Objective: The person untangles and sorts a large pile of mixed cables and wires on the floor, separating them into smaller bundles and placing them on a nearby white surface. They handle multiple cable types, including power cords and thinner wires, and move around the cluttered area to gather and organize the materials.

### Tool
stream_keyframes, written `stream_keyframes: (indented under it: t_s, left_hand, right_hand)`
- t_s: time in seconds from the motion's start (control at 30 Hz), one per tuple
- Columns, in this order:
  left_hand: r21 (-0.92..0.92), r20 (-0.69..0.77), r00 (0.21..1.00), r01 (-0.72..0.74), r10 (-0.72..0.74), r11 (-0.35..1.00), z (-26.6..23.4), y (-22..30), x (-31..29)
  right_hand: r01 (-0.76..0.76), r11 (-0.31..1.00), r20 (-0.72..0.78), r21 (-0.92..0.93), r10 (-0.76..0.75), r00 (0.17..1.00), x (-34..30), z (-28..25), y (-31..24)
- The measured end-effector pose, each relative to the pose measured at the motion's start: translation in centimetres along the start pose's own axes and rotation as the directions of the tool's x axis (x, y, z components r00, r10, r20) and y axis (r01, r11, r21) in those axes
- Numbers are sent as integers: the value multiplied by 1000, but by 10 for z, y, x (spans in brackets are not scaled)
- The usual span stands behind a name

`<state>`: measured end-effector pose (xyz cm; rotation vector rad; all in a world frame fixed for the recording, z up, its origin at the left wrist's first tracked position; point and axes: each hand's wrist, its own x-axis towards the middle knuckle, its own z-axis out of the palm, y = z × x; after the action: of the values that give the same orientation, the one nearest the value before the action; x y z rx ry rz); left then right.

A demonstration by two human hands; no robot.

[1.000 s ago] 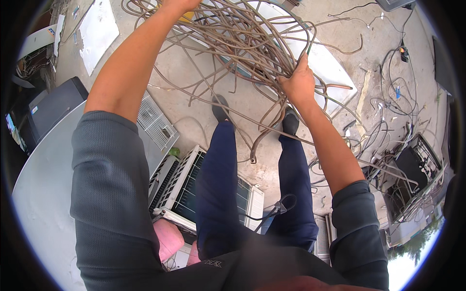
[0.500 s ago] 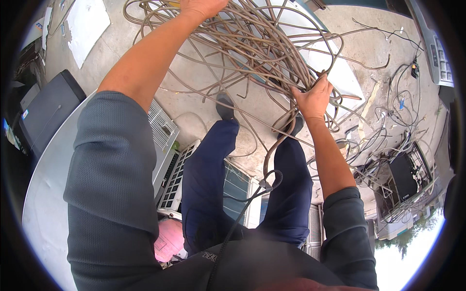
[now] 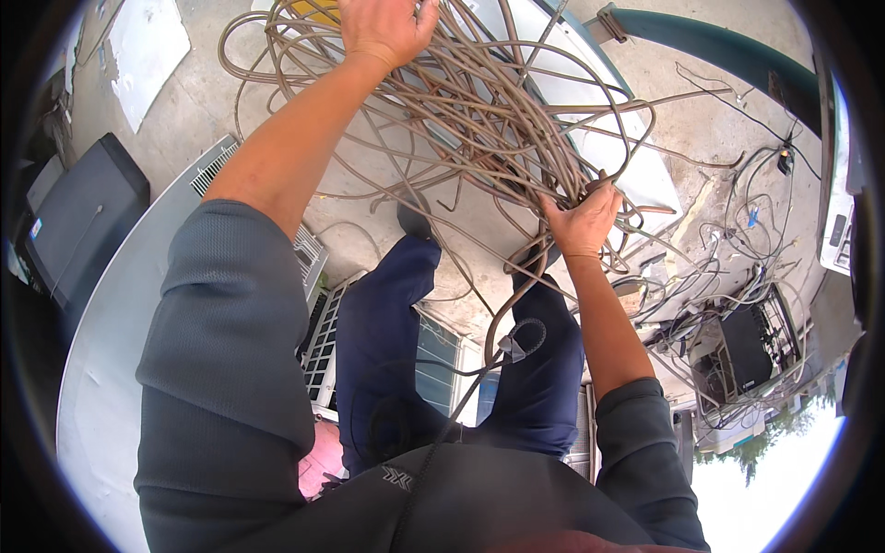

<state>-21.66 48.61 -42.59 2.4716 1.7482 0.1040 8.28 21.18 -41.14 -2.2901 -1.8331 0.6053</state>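
A large tangled bundle of stiff brown cables [image 3: 489, 111], possibly thin tubing, spreads in long loops in front of me. My left hand [image 3: 387, 29] is on its far left part, thumb out to the side. The fingertips of that hand are cut off by the top edge, but it seems to grip the strands. At the bundle's near right end, my right hand [image 3: 583, 219] is closed round a thick gathering of the cables. Several loose ends stick out past it, and one thicker strand hangs down between my legs.
A white panel [image 3: 636, 175] lies under the bundle. At right are loose black wires [image 3: 756, 184] and a dark open-framed case [image 3: 747, 346] amid wiring. A grey metal casing [image 3: 101, 369] and a dark flat box [image 3: 88, 217] stand at left. My feet are close below the bundle.
The view has shifted, so the bundle and both hands sit lower in the picture. More of my left hand shows. Both hands stay at about the same places on the bundle.
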Motion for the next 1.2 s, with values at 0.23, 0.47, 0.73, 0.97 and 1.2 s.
stream_keyframes:
  t_s: [0.23, 0.47, 0.73, 0.97, 1.2]
  left_hand:
    - [-51, -129, 991, -32, 25, 998, 67, -20, -10]
    - [-21, -80, 995, -54, 52, 998, 81, -18, 20]
    - [178, -45, 995, -78, 87, 981, 78, -22, 21]
    - [341, -39, 990, 140, -135, 929, 27, 14, 3]
    - [-25, -31, 999, -18, 17, 1000, -62, 73, -129]
  right_hand:
    - [70, 997, -16, 44, -69, 997, 3, 16, 16]
    - [-47, 999, 52, 27, 46, 998, 26, 15, 16]
    - [-18, 1000, 12, -17, 19, 1000, 27, 12, 9]
    - [-109, 993, 163, -46, 115, 980, 24, -14, 1]
    - [-153, 984, 210, -87, 168, 963, 18, -44, -11]
